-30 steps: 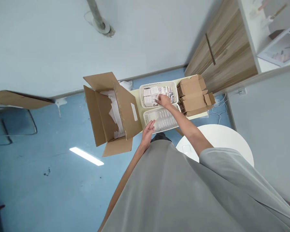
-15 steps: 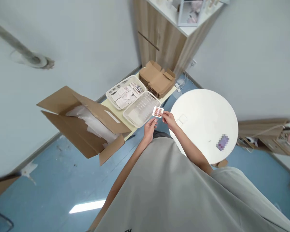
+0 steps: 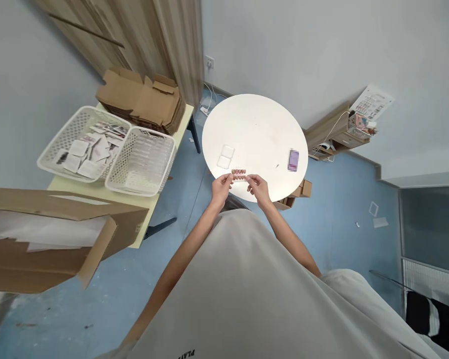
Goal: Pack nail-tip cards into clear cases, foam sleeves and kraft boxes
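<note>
Over the round desk (image 3: pixel 258 134), near edge: card of red-brown pieces (image 3: pixel 239 172)
Left hand (image 3: pixel 221 187): pinching card's left end
Right hand (image 3: pixel 258 187): at right end, can't tell if clamped
Clear case (image 3: pixel 224 162): on desk, just beyond

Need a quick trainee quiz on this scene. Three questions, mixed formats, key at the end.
1. Multiple choice: what is between the left hand and the right hand?
A) A pair of scissors
B) A set of reddish pieces in two rows
C) A roll of tape

2. True or false: the purple item lies on the round white table.

3. Open: what is stacked beside the white baskets, nearest the wooden cabinet?

Key: 1. B. 2. True. 3. Folded brown cartons.
</note>
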The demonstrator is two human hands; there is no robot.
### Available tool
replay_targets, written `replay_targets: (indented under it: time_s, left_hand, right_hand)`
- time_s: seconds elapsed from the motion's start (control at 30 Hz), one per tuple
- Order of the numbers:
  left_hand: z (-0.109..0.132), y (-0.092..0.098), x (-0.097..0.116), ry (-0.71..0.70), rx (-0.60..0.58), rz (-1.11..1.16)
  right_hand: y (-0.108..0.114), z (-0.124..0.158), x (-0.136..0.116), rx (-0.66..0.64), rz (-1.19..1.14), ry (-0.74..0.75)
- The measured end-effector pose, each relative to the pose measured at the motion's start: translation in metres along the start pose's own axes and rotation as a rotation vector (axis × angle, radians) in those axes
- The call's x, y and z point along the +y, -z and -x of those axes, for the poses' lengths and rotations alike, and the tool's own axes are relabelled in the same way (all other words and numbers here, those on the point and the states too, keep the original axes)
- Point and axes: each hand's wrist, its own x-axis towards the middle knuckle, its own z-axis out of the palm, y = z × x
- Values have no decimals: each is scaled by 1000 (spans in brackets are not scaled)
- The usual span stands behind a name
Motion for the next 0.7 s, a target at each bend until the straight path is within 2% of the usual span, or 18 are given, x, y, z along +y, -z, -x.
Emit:
replay_targets:
  time_s: [0.1, 0.2, 0.3, 0.43, 0.7]
  left_hand:
    - [1, -9, 2, 0, -54, -50]
    - [-3, -19, 1, -2, -84, -68]
    - [-9, -37, -1, 12, -99, -90]
    - [-19, -75, -7, 37, -111, -118]
    - [-44, -160, -29, 107, -97, -212]
  right_hand:
    - [22, -6, 1, 0, 25, 26]
    - [32, -16, 6, 9, 38, 44]
    - [44, -27, 11, 50, 45, 73]
    - [76, -45, 15, 92, 34, 88]
    - [159, -96, 17, 77, 117, 39]
